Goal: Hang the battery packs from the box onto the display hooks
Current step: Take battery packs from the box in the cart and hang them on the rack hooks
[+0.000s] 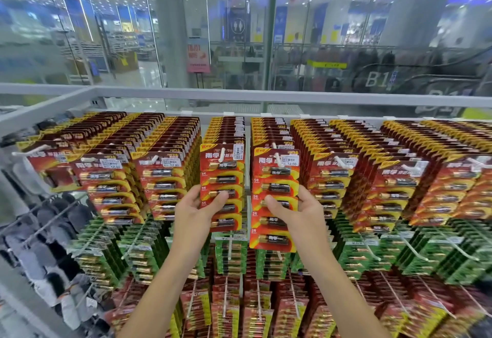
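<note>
Head view: hanging in progress, two at once

The left pack is pinched at its left edge by the left hand, thumb across the front; the right pack is gripped likewise by the right hand. Both are held upright, hang holes above the grips, seemingly threaded on white hooks. A push toward the hooks' far end is judged next.

The red battery packs are glossy printed card with clear, shiny plastic blisters. White, smooth hooks pierce them. At twelve o'clock, a matt white rail fronts reflective glass panels.
</note>
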Available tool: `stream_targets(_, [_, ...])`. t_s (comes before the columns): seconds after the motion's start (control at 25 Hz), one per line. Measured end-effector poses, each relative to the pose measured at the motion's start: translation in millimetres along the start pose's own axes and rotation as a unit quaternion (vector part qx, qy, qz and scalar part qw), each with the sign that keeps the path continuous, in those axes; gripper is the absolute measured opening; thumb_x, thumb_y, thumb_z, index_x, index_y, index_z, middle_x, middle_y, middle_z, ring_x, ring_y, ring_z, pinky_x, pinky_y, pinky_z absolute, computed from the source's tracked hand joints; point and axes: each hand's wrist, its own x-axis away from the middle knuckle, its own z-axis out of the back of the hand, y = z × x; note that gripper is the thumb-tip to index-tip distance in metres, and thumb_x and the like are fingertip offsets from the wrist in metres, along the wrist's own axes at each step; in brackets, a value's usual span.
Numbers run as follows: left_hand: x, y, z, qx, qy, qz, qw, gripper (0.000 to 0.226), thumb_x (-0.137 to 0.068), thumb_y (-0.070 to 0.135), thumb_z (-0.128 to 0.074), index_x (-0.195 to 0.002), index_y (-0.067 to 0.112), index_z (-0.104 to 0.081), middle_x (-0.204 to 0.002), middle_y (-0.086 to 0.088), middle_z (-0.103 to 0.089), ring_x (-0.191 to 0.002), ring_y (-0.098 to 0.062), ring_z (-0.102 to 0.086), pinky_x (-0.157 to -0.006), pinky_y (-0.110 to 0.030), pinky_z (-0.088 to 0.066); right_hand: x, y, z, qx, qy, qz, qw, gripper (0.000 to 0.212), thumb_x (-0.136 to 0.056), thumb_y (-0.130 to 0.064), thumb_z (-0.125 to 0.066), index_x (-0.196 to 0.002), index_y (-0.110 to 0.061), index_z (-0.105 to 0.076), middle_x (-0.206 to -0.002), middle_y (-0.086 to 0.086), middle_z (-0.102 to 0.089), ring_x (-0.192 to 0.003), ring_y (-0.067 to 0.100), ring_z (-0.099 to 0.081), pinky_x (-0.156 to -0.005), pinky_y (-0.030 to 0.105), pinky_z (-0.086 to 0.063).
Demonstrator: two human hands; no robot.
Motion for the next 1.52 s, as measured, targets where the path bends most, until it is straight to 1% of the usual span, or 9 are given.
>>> stream_targets(0.28, [-17,-11,-6,-0.023,0.009,0.002,1.000,0.023,-0.085,0.033,-0.079,-0.106,0.031,-0.070,-0.095,0.020,-0.079,-0.091,0.000,-0.074,-0.082,-0.027,-0.057,-35,13,-4,0.016,0.028,-0.023,0.999,0.029,-0.089,-0.026,-0.079,-0.117,-0.021,-0.073,-0.104,-0.004,-0.080,-0.098,0.019,-0.077,-0.088,0.046,-0.062])
stream_targets(0.6, [-19,-18,-11,-0.068,0.073,0.025,0.995,0.067,-0.070,0.070,-0.081,-0.114,0.020,-0.075,-0.106,0.007,-0.079,-0.102,-0.008,-0.073,-0.098,-0.041,-0.057,-43,31,-7,0.051,0.060,-0.066,0.995,0.036,-0.083,-0.052,-0.078,-0.105,-0.024,-0.078,-0.098,-0.012,-0.079,-0.096,0.005,-0.073,-0.107,0.042,-0.050])
stream_targets(0.76, [-13,-26,-12,-0.100,0.098,0.043,0.989,0.066,-0.069,0.081,-0.072,-0.103,0.024,-0.074,-0.091,0.007,-0.077,-0.089,-0.013,-0.071,-0.092,-0.048,-0.058,-37,37,-9,0.056,0.063,-0.091,0.992,0.086,-0.076,-0.067,-0.076,-0.142,-0.016,-0.058,-0.137,-0.013,-0.059,-0.125,0.011,-0.059,-0.106,0.036,-0.047])
stream_targets(0.96, [-2,-30,-18,-0.129,0.083,0.073,0.985,0.053,-0.087,0.070,-0.062,-0.116,0.026,-0.051,-0.091,0.017,-0.057,-0.080,-0.003,-0.055,-0.078,-0.028,-0.045,-23,47,0,0.074,0.054,-0.107,0.990,0.027,-0.085,-0.057,-0.072,-0.097,-0.032,-0.070,-0.098,0.004,-0.078,-0.091,0.023,-0.074,-0.088,0.036,-0.060])
stream_targets(1.04, [7,-35,-17,-0.174,0.067,0.072,0.980,0.046,-0.094,0.065,-0.056,-0.117,0.026,-0.045,-0.090,0.017,-0.052,-0.075,-0.002,-0.050,-0.067,-0.022,-0.038,-15,52,4,0.118,0.056,-0.095,0.987,0.031,-0.090,-0.058,-0.067,-0.094,-0.028,-0.069,-0.091,0.015,-0.073,-0.086,0.030,-0.070,-0.086,0.044,-0.057])
stream_targets(1.12, [15,-45,-12,-0.210,0.048,0.073,0.974,0.060,-0.095,0.066,-0.051,-0.134,0.020,-0.049,-0.111,0.012,-0.060,-0.092,-0.009,-0.056,-0.080,-0.026,-0.040,-7,56,10,0.148,0.054,-0.089,0.984,0.034,-0.092,-0.059,-0.062,-0.099,-0.026,-0.062,-0.085,0.000,-0.068,-0.078,0.014,-0.065,-0.075,0.030,-0.052])
stream_targets(1.2, [25,-54,-7,-0.249,0.042,0.078,0.964,0.075,-0.094,0.070,-0.050,-0.147,0.017,-0.046,-0.138,0.003,-0.060,-0.117,-0.018,-0.058,-0.097,-0.033,-0.041,2,61,16,0.201,0.034,-0.089,0.975,0.037,-0.097,-0.055,-0.060,-0.121,-0.027,-0.056,-0.106,-0.017,-0.066,-0.095,-0.005,-0.060,-0.079,0.013,-0.046])
stream_targets(1.36, [52,-63,-5,-0.320,0.026,0.056,0.945,0.078,-0.093,0.072,-0.047,-0.149,0.018,-0.049,-0.148,0.001,-0.057,-0.132,-0.020,-0.055,-0.110,-0.038,-0.044,19,70,33,0.362,0.017,-0.041,0.931,0.062,-0.100,-0.059,-0.051,-0.154,-0.028,-0.045,-0.153,-0.012,-0.050,-0.142,0.011,-0.046,-0.117,0.037,-0.041])
stream_targets(1.52, [82,-71,-11,-0.376,0.016,0.058,0.925,0.077,-0.094,0.073,-0.044,-0.150,0.020,-0.049,-0.147,0.001,-0.057,-0.131,-0.020,-0.055,-0.110,-0.040,-0.046,38,76,51,0.433,-0.021,0.005,0.901,0.058,-0.103,-0.057,-0.046,-0.155,-0.031,-0.042,-0.159,-0.012,-0.044,-0.148,0.008,-0.037,-0.119,0.031,-0.034])
